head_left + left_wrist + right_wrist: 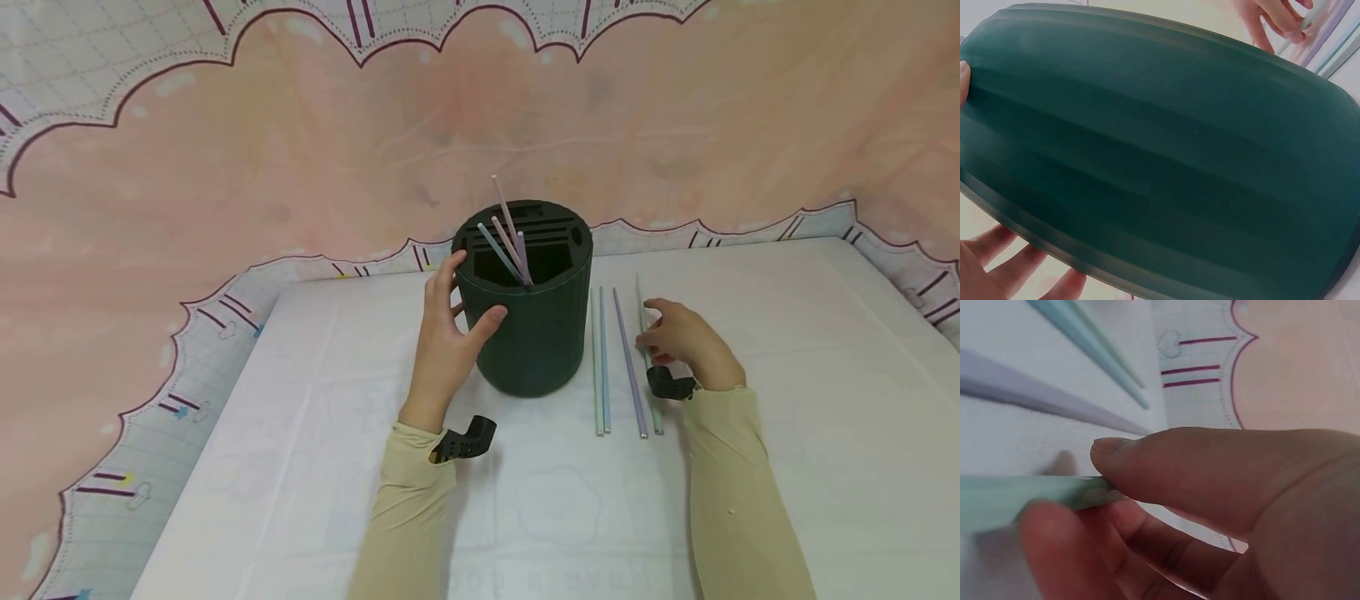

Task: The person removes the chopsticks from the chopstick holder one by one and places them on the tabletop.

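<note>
A dark green round knife block [531, 342] with slots and a wider opening in its top stands upright on the table. My left hand [447, 333] grips its left side, thumb on the front and fingers at the rim and behind; in the left wrist view the block's green wall [1160, 156] fills most of the picture. Several pastel chopsticks [504, 204] lean in the wide opening. To the right of the block, my right hand [686, 337] pinches a light green chopstick [1022, 497] between thumb and fingers, with its near end [658, 427] low over the table.
A purple chopstick [630, 362], a blue chopstick [604, 367] and another pale green chopstick [596, 367] lie side by side between the block and my right hand. The white-covered table [315, 467] meets a patterned peach cloth [337, 167] behind the block.
</note>
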`<act>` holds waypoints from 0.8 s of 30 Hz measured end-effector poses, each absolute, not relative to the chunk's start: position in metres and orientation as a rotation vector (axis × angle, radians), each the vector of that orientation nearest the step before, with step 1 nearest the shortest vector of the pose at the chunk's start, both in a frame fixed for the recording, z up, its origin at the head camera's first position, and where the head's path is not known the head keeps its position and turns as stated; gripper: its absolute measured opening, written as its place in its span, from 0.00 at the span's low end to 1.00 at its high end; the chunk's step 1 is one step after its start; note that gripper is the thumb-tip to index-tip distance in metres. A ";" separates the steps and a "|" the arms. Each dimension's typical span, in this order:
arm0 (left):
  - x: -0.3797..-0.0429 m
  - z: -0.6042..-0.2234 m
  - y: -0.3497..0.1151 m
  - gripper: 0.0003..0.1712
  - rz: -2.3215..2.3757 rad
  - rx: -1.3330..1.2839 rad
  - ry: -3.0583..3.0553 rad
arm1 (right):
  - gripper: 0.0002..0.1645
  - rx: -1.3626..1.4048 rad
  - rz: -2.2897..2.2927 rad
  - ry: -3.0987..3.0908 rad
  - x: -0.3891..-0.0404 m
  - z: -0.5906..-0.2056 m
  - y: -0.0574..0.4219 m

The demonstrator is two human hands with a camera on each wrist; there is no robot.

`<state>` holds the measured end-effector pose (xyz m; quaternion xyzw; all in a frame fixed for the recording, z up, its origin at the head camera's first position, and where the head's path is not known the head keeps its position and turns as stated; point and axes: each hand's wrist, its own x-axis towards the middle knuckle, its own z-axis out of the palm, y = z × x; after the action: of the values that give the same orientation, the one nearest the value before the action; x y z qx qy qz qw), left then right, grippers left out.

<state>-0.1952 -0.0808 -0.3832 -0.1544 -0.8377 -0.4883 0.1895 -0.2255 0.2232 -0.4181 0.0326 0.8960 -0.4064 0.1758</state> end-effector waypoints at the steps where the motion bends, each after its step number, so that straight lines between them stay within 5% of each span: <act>1: -0.195 -0.383 -0.081 0.41 -1.374 -0.436 -2.353 | 0.41 0.101 -1.146 2.538 -0.225 -0.419 0.223; 14: -0.194 -0.382 -0.082 0.41 -1.373 -0.436 -2.352 | 0.34 0.103 -1.185 2.622 -0.226 -0.421 0.223; 24: -0.194 -0.383 -0.082 0.41 -1.375 -0.441 -2.351 | 0.21 -0.058 -1.547 2.956 -0.219 -0.384 0.197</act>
<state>-0.1942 -0.0816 -0.3827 -0.1570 -0.8366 -0.4893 0.1898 -0.2189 0.1971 -0.3838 -0.0174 0.8817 -0.4612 -0.0976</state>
